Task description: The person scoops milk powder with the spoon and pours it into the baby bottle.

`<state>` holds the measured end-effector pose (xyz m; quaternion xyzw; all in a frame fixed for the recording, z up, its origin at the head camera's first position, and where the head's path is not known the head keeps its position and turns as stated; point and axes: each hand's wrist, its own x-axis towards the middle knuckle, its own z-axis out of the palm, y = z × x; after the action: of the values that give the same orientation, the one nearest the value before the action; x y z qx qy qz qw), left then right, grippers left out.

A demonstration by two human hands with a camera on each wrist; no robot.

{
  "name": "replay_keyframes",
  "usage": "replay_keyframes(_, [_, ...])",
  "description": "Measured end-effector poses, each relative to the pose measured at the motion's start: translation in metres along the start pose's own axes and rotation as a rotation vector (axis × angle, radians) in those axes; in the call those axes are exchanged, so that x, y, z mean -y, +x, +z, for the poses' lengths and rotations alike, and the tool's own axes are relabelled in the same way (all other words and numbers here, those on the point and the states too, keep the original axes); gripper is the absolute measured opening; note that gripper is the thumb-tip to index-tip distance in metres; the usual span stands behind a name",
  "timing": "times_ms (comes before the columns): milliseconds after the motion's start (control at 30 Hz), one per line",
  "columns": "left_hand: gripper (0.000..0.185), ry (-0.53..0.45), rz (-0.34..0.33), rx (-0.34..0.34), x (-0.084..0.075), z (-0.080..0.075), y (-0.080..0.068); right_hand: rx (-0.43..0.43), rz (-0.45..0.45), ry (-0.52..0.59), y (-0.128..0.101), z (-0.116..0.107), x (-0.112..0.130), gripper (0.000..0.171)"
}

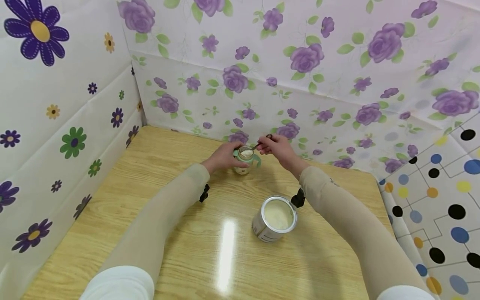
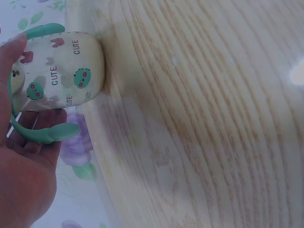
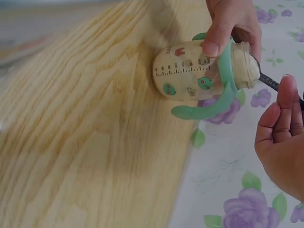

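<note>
Your left hand [image 1: 222, 157] grips the baby bottle [image 1: 245, 161] at the table's [image 1: 157, 233] far edge while your right hand [image 1: 276, 149] pinches a spoon [image 1: 258, 145] over its powder-filled mouth; the open tin [image 1: 275, 218] looks well stocked, so scooping seems underway.

Your left hand [image 1: 223, 157] grips the small bottle [image 1: 245, 160] with green handles, which stands upright on the bench [image 1: 150, 200] near the far wall. Your right hand [image 1: 277, 149] pinches a dark spoon [image 1: 260, 144] whose tip rests at the bottle's open mouth, where pale powder shows. Nearer to you, well apart from the bottle, an open tin [image 1: 275, 218] of pale powder stands beside your right forearm. Flowered sheets [image 1: 300, 62] wall in the bench.
</note>
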<state>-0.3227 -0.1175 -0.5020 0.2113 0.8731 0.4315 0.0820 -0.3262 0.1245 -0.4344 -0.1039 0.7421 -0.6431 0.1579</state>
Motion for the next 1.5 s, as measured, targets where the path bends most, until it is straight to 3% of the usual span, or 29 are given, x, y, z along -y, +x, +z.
replay_keyframes(167, [0.061,0.006,0.004,0.005,0.001,0.0,0.0,0.052,-0.074,-0.177,-0.002,-0.003,0.004,0.036])
replay_keyframes(300, [0.061,0.018,0.006,0.005,0.002,0.0,0.001,0.095,-0.126,-0.342,-0.006,-0.004,0.008,0.028])
replay_keyframes(467, [0.063,0.023,-0.003,0.004,0.001,0.0,0.001,0.125,-0.153,-0.446,-0.011,-0.004,0.012,0.025])
replay_keyframes(1367, [0.066,0.03,0.035,0.009,0.001,0.006,0.004,0.093,-0.157,-0.395,-0.014,-0.007,0.006,0.026])
replay_keyframes(1500, [0.068,0.026,0.013,-0.005,0.003,0.003,0.002,0.115,-0.167,-0.402,-0.011,-0.003,0.01,0.024])
